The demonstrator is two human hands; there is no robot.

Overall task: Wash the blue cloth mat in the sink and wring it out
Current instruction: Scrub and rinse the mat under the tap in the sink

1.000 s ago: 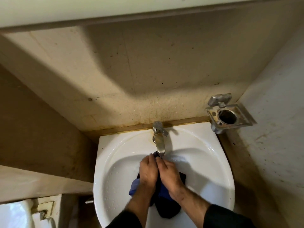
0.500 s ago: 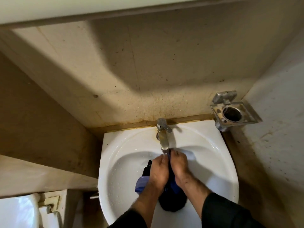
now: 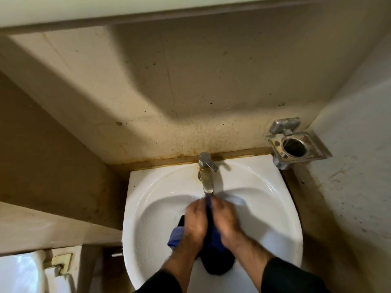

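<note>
Stained bathroom walls surround the white sink [image 3: 148, 208]; under the tap [image 3: 206, 178], left hand [image 3: 195, 220] and right hand [image 3: 225, 220] grip the blue mat [image 3: 213, 240] between them, fingers curled, its length running toward the person.

Your way in is from the near rim of the sink [image 3: 148, 208], open on both sides of the bowl; ahead the tap [image 3: 207, 178] overhangs the middle, the wall rises just behind it, and the metal holder [image 3: 296, 144] juts out at the far right corner
</note>
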